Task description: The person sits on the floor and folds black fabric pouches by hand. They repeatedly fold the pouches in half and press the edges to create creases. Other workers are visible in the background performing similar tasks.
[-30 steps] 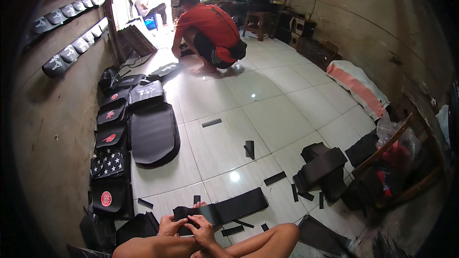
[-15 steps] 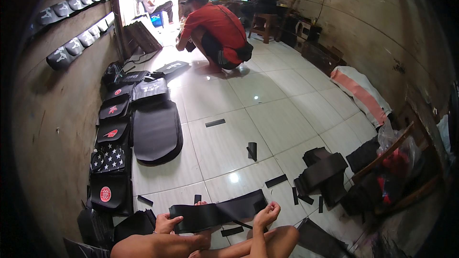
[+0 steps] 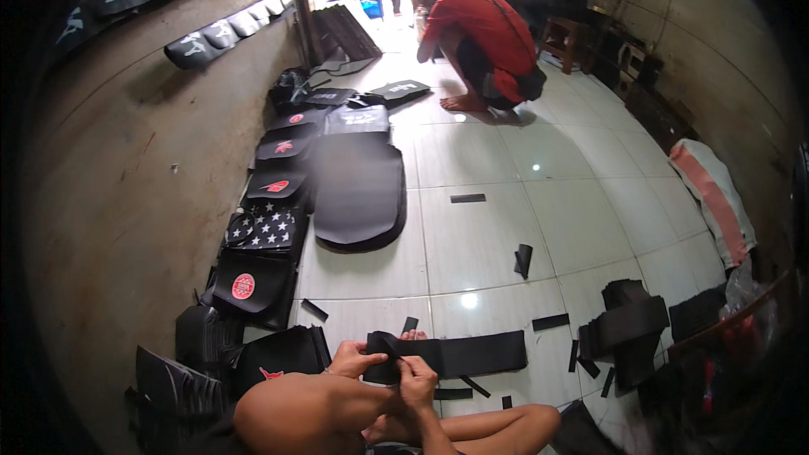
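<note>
A long black strip of vinyl-like material [image 3: 480, 354] lies across the white tiled floor in front of my knees. My left hand [image 3: 354, 361] pinches its left end, which is folded up off the floor. My right hand [image 3: 417, 381] grips the same end just to the right, fingers closed on the edge. My bare knee and shin [image 3: 489, 428] lie below the strip.
A row of black seat covers [image 3: 274, 202] with red and star prints lines the left wall, beside a large black sheet [image 3: 358, 190]. Small black offcuts [image 3: 522, 259] dot the tiles. A stack of black pieces [image 3: 628, 329] sits right. A person in red [image 3: 480, 42] squats at the back.
My right hand has come back left from the strip's middle to join the left hand at its left end. The view has tilted slightly downward.
</note>
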{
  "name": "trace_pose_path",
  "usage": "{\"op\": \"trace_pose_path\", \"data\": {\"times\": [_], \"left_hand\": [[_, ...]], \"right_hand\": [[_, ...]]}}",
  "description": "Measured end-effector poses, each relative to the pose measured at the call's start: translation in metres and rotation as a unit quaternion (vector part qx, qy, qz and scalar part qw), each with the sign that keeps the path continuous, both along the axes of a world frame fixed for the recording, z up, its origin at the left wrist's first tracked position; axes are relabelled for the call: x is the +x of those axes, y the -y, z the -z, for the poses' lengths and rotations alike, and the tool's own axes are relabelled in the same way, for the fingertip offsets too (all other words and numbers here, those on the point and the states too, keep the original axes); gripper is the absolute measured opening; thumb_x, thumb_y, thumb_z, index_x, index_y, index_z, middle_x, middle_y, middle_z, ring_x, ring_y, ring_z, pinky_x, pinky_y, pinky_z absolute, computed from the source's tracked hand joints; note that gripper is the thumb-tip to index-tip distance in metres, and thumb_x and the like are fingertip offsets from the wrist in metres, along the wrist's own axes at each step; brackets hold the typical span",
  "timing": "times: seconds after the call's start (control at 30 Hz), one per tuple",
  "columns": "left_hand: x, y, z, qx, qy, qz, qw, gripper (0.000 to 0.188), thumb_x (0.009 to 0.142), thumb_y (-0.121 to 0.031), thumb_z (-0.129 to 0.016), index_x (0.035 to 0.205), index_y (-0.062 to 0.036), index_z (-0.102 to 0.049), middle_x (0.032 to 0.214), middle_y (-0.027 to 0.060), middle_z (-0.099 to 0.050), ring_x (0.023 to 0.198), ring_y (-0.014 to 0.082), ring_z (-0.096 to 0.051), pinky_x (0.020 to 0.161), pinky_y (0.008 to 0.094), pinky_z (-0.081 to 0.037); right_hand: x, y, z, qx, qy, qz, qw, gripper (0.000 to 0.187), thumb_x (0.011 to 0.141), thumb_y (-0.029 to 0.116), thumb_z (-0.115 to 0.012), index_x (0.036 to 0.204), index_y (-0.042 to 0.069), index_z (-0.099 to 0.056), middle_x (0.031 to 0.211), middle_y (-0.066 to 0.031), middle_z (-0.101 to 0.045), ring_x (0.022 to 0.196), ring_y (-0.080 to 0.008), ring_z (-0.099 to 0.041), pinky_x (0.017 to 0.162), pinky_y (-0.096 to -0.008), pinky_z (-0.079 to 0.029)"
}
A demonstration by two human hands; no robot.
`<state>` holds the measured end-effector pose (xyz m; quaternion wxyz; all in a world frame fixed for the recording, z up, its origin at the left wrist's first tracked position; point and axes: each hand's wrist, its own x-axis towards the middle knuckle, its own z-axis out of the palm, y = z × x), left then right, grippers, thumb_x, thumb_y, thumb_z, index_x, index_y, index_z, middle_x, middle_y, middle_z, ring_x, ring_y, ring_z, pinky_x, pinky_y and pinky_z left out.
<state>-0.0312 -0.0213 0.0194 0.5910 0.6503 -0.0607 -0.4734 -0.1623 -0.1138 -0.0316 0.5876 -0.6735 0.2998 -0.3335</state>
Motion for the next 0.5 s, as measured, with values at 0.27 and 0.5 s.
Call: {"op": "trace_pose_path", "data": {"times": [0.27,0.5], "left_hand": [[0.016,-0.016,0.040,0.004,0.010,-0.039,0.999,0.031,0.079,-0.005,-0.076,0.105,0.0078,-0.067,0.094,0.0108,-0.071,0.081,0.0153,-0.067,0.075,0.0287,-0.055],[0.010,-0.008,0.049,-0.028,-0.012,0.012,0.999,0.033,0.079,-0.011,-0.078,0.107,0.0032,-0.068,0.093,0.0059,-0.071,0.079,0.0092,-0.064,0.073,0.0242,-0.053]], "right_hand": [[-0.102,0.147,0.085,-0.109,-0.106,0.574,0.805,0.014,0.089,0.004,-0.056,0.101,-0.001,-0.061,0.093,-0.0108,-0.063,0.083,-0.0195,-0.059,0.075,-0.0326,-0.048],[-0.007,0.008,-0.021,0.007,-0.065,-0.027,0.997,0.037,0.076,0.016,-0.080,0.107,0.002,-0.065,0.097,-0.0085,-0.063,0.080,-0.0185,-0.062,0.074,-0.0302,-0.051]]}}
